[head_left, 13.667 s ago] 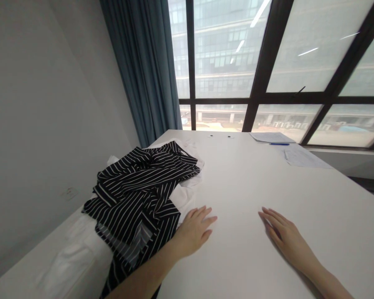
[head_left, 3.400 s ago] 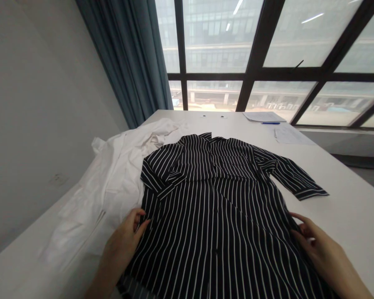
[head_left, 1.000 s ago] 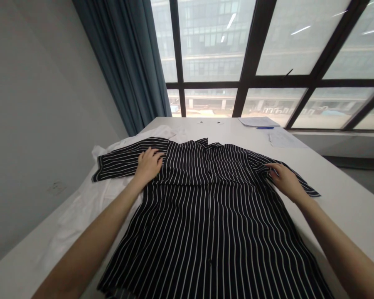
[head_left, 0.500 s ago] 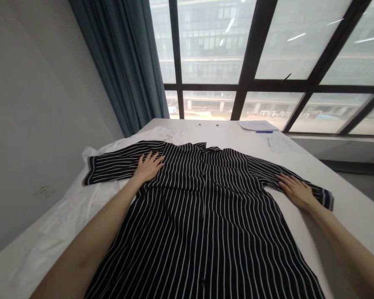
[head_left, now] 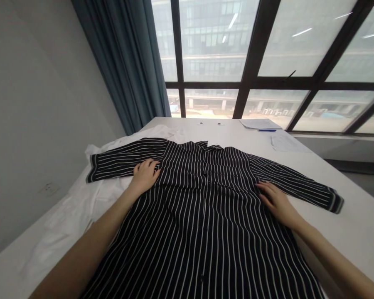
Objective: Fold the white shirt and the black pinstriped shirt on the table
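Bringing right hand (head_left: pixel 277 203) in from sleeve to underarm, both sleeves out

Seeing black striped shirt (head_left: pixel 187 216) spread front-up on white counter (head_left: pixel 355 241), collar (head_left: pixel 202 145) toward window (head_left: pixel 218 41). Just changed: right sleeve (head_left: pixel 308 187) uncovered, now running out nearly straight to cuff. Left sleeve (head_left: pixel 121 160) also extended, partly over crumpled white cloth (head_left: pixel 65 228) alongside. Probably means sleeve bunching mostly sorted, attention back on torso. Judging by view, still worth watching slack folds across chest; easy to shift thin-looking fabric with light pressure.

Grip: left hand (head_left: pixel 146 174) touching shirt near left underarm, fingers bent, slightly parted. Right hand touching opposite underarm edge, thumb a little off fingers, neither wide nor closed tight. Cannot tell pinching from plain resting on either side. No lift visible at either contact.

Further back on counter: papers (head_left: pixel 258 123), blue pen (head_left: pixel 267 130) beside them, loose sheet (head_left: pixel 289 144) nearer. Cannot read any writing. Cannot see bottom hem, cut off by frame.
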The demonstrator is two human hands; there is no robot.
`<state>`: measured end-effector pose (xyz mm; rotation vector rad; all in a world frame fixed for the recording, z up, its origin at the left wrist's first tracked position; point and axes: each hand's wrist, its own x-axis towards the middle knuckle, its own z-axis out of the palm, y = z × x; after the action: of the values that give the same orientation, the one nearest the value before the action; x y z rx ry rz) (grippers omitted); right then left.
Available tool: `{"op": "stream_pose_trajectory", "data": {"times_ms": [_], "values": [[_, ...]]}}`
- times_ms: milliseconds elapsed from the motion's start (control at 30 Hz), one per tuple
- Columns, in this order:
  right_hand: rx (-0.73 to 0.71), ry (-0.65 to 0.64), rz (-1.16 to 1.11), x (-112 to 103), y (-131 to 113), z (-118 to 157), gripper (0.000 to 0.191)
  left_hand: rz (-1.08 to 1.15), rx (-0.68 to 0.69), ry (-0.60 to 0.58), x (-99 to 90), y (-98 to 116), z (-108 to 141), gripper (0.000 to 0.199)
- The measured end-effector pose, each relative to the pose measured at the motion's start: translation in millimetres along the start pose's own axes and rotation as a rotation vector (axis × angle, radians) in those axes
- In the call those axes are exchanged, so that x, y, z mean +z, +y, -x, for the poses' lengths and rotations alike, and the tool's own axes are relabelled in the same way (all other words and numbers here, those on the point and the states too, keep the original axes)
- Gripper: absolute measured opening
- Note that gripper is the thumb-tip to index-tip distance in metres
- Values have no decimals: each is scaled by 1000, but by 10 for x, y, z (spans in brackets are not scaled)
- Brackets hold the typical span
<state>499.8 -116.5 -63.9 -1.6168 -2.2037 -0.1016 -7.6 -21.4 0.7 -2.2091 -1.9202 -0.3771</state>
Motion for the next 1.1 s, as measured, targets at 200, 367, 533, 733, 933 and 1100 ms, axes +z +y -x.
{"op": "stream_pose_trajectory", "data": {"times_ms": [200, 367, 533, 733, 933, 1100], "values": [[8, -137, 52, 21, -343, 161, 49, -66, -10, 50, -146, -102, 507, 36], [72, -116, 144, -27, -64, 211, 52, -6, 30, 63, -106, -115, 904, 35], [116, 9, 214, -96, -135, 385, 52, 90, -15, 86, -60, -83, 1160, 33], [-35, -16, 27, -293, -756, 743, 43, 314, 1, 153, -151, -43, 1259, 33], [-71, -241, -120, -295, -1199, 937, 47, 220, 35, 185, -188, 54, 1330, 46], [-47, -401, -181, -348, -1158, 906, 64, 194, 36, 84, -125, 70, 1371, 42]]}}
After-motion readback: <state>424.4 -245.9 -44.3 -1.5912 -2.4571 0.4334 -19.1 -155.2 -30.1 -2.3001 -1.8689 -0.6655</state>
